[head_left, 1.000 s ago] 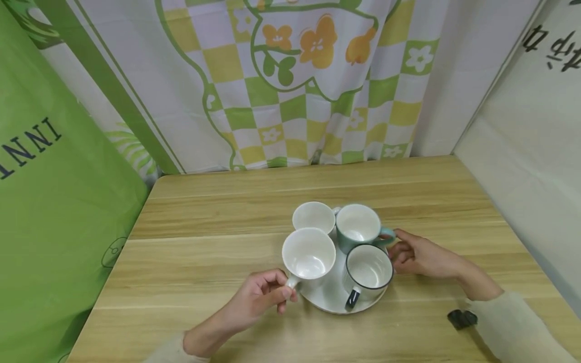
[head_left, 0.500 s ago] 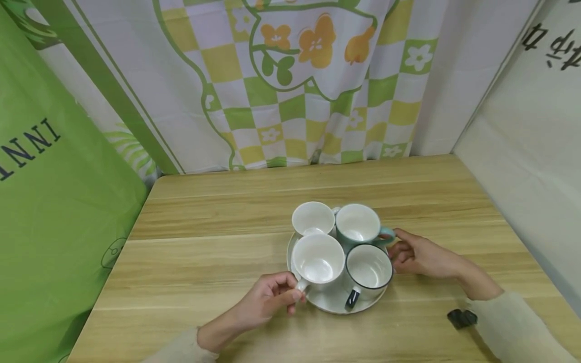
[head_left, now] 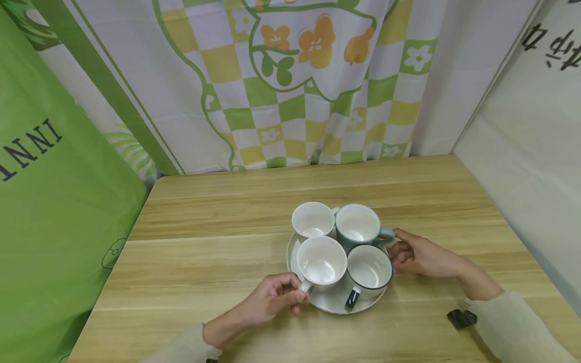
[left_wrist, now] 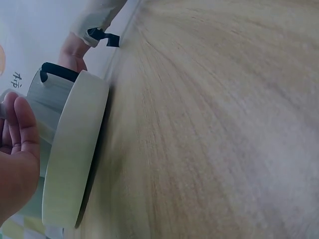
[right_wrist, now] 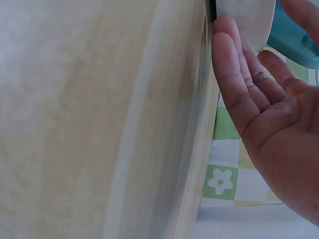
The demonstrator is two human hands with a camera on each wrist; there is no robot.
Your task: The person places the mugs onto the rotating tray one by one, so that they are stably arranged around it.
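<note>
A round white plate [head_left: 331, 305] stands on the table and bears several mugs. My left hand [head_left: 277, 300] pinches the handle of the front-left white mug [head_left: 321, 262], which sits on the plate's left part. Behind it is another white mug [head_left: 313, 221]. The teal mug [head_left: 358, 226] is at the back right, and a white mug with a black rim [head_left: 369, 271] at the front right. My right hand [head_left: 422, 258] is at the plate's right edge, beside the teal handle. In the right wrist view its fairly straight fingers [right_wrist: 234, 84] touch the plate's side [right_wrist: 249, 22].
A wooden table [head_left: 204, 212] lies beneath everything. A patterned curtain [head_left: 295, 111] hangs behind it, a green cloth [head_left: 59, 201] at the left and a pale wall sheet [head_left: 522, 141] at the right. A small black object [head_left: 462, 318] shows by the right sleeve.
My left hand has moved the front-left white mug rightward and slightly nearer, up against the black-rimmed mug. The right hand and the other mugs have stayed where they were.
</note>
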